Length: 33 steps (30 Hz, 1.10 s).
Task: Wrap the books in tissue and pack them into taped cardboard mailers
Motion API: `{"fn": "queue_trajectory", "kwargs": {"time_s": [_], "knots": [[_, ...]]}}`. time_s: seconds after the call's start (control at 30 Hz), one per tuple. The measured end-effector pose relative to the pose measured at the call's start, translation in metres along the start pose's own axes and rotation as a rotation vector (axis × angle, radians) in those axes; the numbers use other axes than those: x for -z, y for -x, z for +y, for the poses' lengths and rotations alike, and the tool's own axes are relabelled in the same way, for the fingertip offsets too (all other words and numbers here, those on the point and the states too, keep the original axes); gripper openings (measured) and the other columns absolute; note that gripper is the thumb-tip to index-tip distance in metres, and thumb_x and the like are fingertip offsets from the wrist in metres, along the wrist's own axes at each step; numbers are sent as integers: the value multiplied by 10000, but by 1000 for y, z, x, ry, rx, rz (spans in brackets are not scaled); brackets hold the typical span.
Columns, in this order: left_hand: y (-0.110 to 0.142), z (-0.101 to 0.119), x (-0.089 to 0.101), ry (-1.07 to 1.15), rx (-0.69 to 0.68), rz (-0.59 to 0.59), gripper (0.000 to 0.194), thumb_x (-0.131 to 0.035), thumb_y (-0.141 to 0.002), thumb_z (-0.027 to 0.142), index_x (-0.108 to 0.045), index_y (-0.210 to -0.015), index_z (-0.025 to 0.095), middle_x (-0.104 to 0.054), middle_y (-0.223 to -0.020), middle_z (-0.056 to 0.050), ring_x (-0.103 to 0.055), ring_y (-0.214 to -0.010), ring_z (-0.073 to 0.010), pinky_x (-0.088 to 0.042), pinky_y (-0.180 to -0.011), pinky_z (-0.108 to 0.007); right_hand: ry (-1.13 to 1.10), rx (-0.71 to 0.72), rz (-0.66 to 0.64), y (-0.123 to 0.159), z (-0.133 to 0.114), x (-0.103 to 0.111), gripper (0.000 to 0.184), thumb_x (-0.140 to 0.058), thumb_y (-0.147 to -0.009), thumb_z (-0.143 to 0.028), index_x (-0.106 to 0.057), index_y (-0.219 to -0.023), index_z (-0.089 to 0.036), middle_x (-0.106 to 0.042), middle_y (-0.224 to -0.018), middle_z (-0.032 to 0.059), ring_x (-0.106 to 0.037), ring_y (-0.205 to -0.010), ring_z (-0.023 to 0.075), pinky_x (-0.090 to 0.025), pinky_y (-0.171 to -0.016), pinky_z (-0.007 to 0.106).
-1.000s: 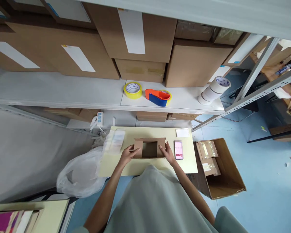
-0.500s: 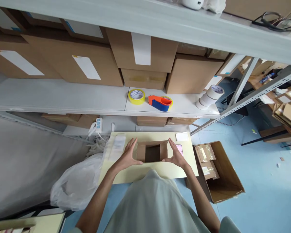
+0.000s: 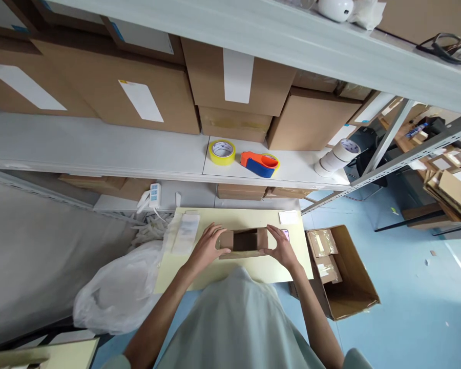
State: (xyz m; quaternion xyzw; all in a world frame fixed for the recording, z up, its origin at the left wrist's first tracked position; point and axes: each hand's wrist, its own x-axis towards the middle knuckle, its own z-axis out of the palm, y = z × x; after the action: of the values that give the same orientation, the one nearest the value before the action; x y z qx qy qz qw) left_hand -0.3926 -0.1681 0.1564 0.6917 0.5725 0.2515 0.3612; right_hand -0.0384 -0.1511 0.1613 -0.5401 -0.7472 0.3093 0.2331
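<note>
1. Your left grip (image 3: 208,248) and right grip (image 3: 283,251): clamped on opposite ends of the small open carton (image 3: 243,254), thumbs at its near edge, fingers at the far one.
2. Small open carton: between your hands, at the tabletop (image 3: 230,269), opening toward you.
3. Phone (image 3: 286,234): beside your right grip, partly covered by it; white card (image 3: 288,217) just beyond.
4. Translucent packet (image 3: 186,233): left of your left grip.
5. Large open box (image 3: 359,277): right of your right grip, holding taped parcels (image 3: 321,243).
6. Shelf (image 3: 157,148), beyond both grips: yellow tape roll (image 3: 215,159), tape dispenser (image 3: 259,165), stacked white rolls (image 3: 332,160).
</note>
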Motion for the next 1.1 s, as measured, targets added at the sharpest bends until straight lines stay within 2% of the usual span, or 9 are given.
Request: {"fn": "queue_trajectory", "kwargs": {"time_s": [0.13,0.2,0.33,0.47,0.6,0.7,0.87,0.97,1.1], "knots": [[1,-2,-12,-55,-16,36,215,-742,-942,442,-759,-1071,271,-670,-1451,-108,-481,-1525,-383,-433,-1261,-551,82,-29,17,3,0,-13,485,-812,-896,-254,-749,-1376,-269,-733,-1424,116,-664,-1327,371,-541,-1137,605],[2,-4,-19,-60,9,14,181,-694,-971,436,-757,-972,265,-666,-1450,-110,-565,-1435,-376,-497,-1196,-528,79,-36,4,5,3,-22,386,-788,-908,-234,-790,-1292,-277,-750,-1387,105,-688,-1259,360,-572,-1089,580],[6,-5,-26,-38,83,-5,162,-667,-976,402,-762,-987,272,-638,-1510,-84,-666,-1294,-348,-538,-1141,-483,75,-20,40,8,9,-34,344,-740,-948,-243,-804,-1282,-293,-741,-1394,105,-673,-1252,361,-583,-1061,567],[6,-3,-25,-41,100,2,111,-689,-947,331,-758,-1002,265,-640,-1508,-90,-659,-1303,-344,-524,-1155,-484,98,-1,69,3,7,-35,280,-657,-1000,-241,-835,-1213,-277,-765,-1324,105,-672,-1222,356,-578,-1030,553],[2,6,-29,-85,68,50,104,-715,-931,280,-779,-1010,257,-672,-1438,-116,-576,-1398,-373,-462,-1206,-541,112,42,36,-6,-2,-42,269,-619,-1031,-232,-870,-1103,-296,-799,-1190,90,-677,-1163,340,-556,-1006,523],[-3,20,-42,-137,14,72,138,-723,-923,227,-803,-1032,256,-709,-1352,-120,-522,-1431,-382,-383,-1262,-572,138,91,-27,-15,-14,-59,279,-623,-1039,-217,-881,-1097,-307,-809,-1144,86,-662,-1141,344,-542,-975,509],[-10,43,-62,-230,-75,25,209,-639,-985,184,-812,-1089,239,-749,-1159,-109,-611,-1203,-323,-486,-1108,-514,185,187,-79,-28,-27,-85,280,-641,-1051,-203,-883,-1095,-337,-811,-1094,71,-659,-1045,305,-532,-934,455],[-7,38,-58,-273,-71,46,191,-641,-1007,198,-814,-1074,245,-773,-1140,-83,-619,-1183,-306,-473,-1094,-502,195,217,-61,-26,-14,-74,226,-692,-1030,-196,-887,-1060,-306,-812,-1089,65,-658,-1049,284,-527,-941,428],[5,18,-40,-313,-40,78,142,-682,-1005,218,-818,-999,257,-803,-1131,-56,-642,-1113,-287,-471,-1064,-481,248,141,43,-10,20,-35,191,-715,-1030,-223,-891,-989,-286,-805,-1060,66,-657,-1008,272,-519,-892,409]]}}
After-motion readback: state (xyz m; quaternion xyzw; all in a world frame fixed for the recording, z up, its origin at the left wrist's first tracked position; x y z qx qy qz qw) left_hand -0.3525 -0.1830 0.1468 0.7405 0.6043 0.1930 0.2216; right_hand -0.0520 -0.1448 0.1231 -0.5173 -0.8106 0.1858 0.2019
